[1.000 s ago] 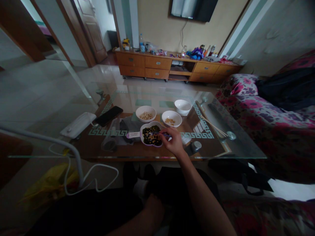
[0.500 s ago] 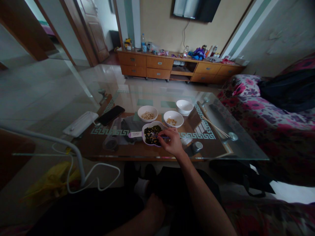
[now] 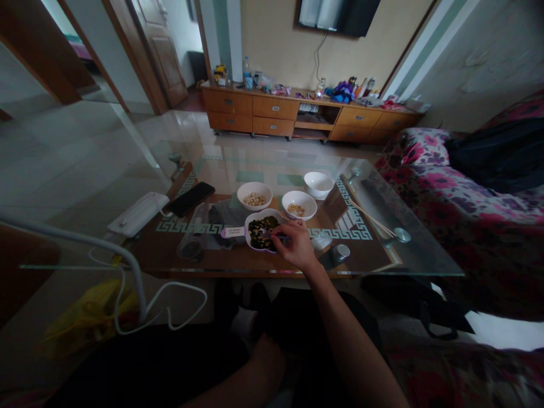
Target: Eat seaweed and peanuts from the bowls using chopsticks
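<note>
My right hand [image 3: 293, 242] is over a white, purple-rimmed bowl [image 3: 247, 239] on the glass table. Its fingers are pinched on a thin purplish utensil, whose tip end is over the dark food [image 3: 259, 229] in the bowl; the exact kind is unclear. A labelled handle [image 3: 233, 232] sticks out from the bowl's left side. Just behind stand a white bowl [image 3: 255, 190] of pale pieces and another white bowl [image 3: 300, 199] holding a few yellowish pieces. My left hand [image 3: 268, 354] rests low by my lap in shadow, its fingers hidden.
Farther back is a third white bowl [image 3: 318, 182]. A black phone [image 3: 192, 198] and a white power bank or box [image 3: 139, 214] lie at left. Chopsticks [image 3: 373, 219] rest at right, and a small lidded jar [image 3: 340, 253] stands near the front edge.
The right hand stays over the purple-rimmed bowl with only a very slight shift of its fingers. The bowls keep their places.
</note>
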Tool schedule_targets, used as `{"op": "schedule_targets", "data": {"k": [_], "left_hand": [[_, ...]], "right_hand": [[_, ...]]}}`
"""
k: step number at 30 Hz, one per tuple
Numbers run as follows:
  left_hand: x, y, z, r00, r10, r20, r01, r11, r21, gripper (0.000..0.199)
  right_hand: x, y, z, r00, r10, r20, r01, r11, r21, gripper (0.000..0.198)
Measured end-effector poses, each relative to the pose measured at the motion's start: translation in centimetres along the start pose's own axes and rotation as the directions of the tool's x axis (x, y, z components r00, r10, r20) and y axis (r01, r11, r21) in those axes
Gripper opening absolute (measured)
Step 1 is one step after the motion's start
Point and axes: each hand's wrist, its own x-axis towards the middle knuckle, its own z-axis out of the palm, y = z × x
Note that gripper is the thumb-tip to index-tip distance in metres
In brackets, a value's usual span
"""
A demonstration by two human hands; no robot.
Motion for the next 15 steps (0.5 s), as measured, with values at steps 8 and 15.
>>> {"op": "schedule_targets", "data": {"k": [8,15], "left_hand": [[0.6,-0.02,0.73,0.997,-0.003,-0.081,0.002,1.0,-0.008,0.037],[0.22,0.14,0.31,0.999,-0.018,-0.039,0.017,1.0,-0.025,0.039]], "right_hand": [[0.05,-0.1,-0.12,1.0,0.01,0.017,-0.01,1.0,0.009,0.008],[0.02,-0.32,-0.38,0.994,0.002,-0.112,0.003,0.999,0.044,0.011]]}}
